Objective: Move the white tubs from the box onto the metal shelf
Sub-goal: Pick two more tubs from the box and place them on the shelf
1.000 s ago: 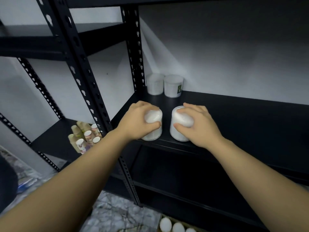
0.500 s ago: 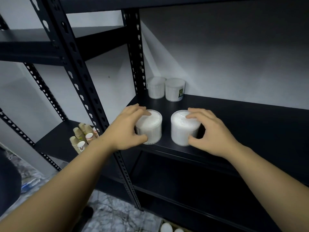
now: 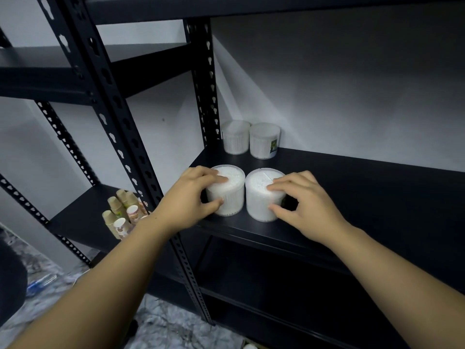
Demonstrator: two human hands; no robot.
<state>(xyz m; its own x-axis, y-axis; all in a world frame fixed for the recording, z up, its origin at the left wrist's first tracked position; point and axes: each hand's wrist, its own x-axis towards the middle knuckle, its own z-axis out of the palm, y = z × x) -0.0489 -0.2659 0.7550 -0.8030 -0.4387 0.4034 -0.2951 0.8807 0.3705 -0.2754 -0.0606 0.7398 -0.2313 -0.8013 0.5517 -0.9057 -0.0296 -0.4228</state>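
Note:
Two white tubs stand upright side by side near the front edge of the black metal shelf [image 3: 364, 187]. My left hand [image 3: 186, 197] grips the left tub [image 3: 231, 195], fingers on its lid and thumb on its side. My right hand [image 3: 304, 200] holds the right tub [image 3: 259, 197] the same way. Two more white tubs [image 3: 235, 141] [image 3: 263, 141] sit together at the back left corner of the same shelf. The box is almost out of view at the bottom edge.
A perforated black upright [image 3: 125, 137] stands just left of my left hand. A neighbouring lower shelf holds several small brown and white bottles [image 3: 123, 212]. Bare shelf surface stretches to the right of the tubs. Marble-patterned floor [image 3: 163, 323] lies below.
Both tubs have been set upright on the shelf and slid slightly back. My fingers have shifted from covering the tubs to holding their lids and sides.

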